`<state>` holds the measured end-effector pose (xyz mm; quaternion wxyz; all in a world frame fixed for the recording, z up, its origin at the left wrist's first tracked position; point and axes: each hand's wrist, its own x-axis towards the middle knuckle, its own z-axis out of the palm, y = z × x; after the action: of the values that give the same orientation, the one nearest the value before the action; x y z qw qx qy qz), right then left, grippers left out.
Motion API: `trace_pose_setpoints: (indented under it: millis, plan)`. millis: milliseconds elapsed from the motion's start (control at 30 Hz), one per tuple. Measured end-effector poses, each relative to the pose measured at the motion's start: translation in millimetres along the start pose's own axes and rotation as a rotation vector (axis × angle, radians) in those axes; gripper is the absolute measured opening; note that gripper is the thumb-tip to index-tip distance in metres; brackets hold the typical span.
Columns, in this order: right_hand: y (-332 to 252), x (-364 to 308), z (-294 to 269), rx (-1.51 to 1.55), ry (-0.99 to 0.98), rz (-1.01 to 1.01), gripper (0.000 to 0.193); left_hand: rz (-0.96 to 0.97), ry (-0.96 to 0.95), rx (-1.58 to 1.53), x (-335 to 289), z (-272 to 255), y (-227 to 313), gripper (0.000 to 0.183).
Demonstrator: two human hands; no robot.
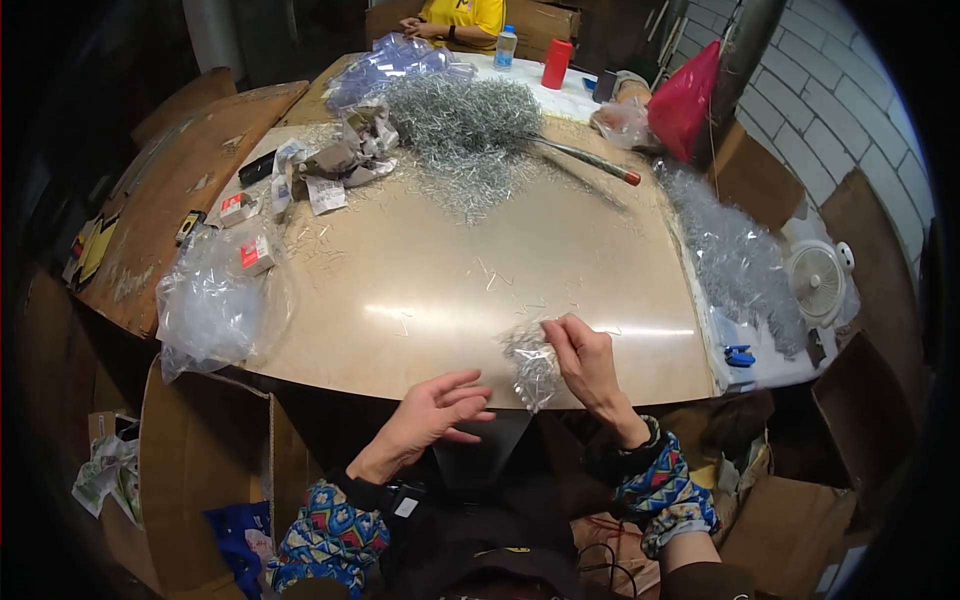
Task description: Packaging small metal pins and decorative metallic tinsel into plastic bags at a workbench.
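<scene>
Close to the table's near edge, my right hand [588,362] pinches the top of a small clear plastic bag [532,370] with shiny metal pieces in it. Left of the bag, my left hand [432,418] is open, its fingers stretched toward the bag without touching it. Several thin bent metal pieces [488,275] lie loose on the tabletop [400,250] beyond my hands. Farther back rises a big heap of the same silvery pieces [460,120].
A clear bag [215,300] and small red-and-white boxes [256,255] lie at left. A stick with a red end [590,160] rests by the heap. At right are a large bag of metal pieces [735,250], a blue stapler [739,356] and a fan [815,283]. A person [465,20] sits opposite.
</scene>
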<state>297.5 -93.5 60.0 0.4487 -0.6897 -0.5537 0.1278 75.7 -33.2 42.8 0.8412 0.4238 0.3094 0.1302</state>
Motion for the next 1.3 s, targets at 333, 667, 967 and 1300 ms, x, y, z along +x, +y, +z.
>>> trace_pose_setpoints:
  millis: [333,667,967,1300]
  plan:
    - [-16,-3,-3,0.224,-0.263,-0.204,0.017,0.080,-0.115,-0.235,29,14,-8,0.045]
    - [-10,-2,2,0.010,-0.360,-0.494,0.062,0.085,-0.146,-0.203,26,8,-2,0.046]
    - [-14,0,12,0.078,-0.202,-0.246,0.023,-0.054,-0.217,-0.157,23,12,5,0.037]
    - [56,-29,-19,-0.334,0.218,-0.073,0.024,0.648,0.104,1.058,-6,-36,-8,0.029]
